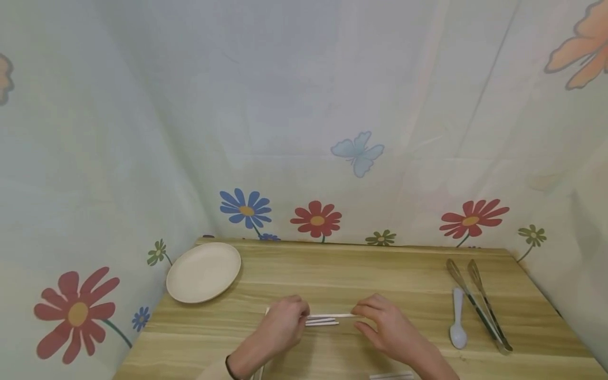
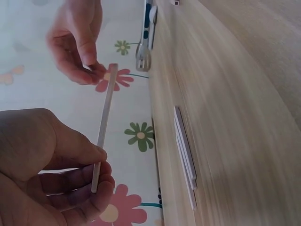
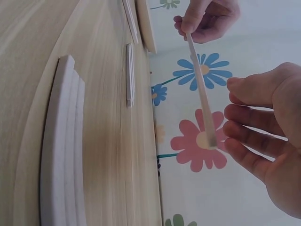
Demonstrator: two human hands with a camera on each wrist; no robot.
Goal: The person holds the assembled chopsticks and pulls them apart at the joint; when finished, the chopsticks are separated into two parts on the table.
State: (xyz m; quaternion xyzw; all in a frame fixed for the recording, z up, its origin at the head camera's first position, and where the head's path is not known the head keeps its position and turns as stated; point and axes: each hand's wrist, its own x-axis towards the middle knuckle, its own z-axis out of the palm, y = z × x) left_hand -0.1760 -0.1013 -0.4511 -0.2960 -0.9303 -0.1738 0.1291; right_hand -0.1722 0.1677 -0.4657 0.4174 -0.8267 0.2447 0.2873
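My left hand (image 1: 284, 323) pinches one end of a thin, pale, straight stick (image 2: 107, 108) between thumb and fingers. The stick is held level above the table, its other end reaching toward my right hand (image 1: 390, 328). Loosely bent and spread, the fingers (image 3: 249, 136) of that right hand sit close to the free end; in the right wrist view a small gap shows between them. Below the held stick, several similar white sticks (image 1: 322, 322) lie side by side on the table. A second set of white sticks (image 3: 61, 146) lies nearer my right wrist.
More pale sticks (image 3: 130, 21) lie on the left, partly behind my left arm in the head view. A beige plate (image 1: 204, 273) sits at the back left. On the right are a light spoon (image 1: 458, 322) and metal tongs (image 1: 484, 309). A flowered curtain (image 1: 285, 105) surrounds the wooden table (image 1: 380, 269).
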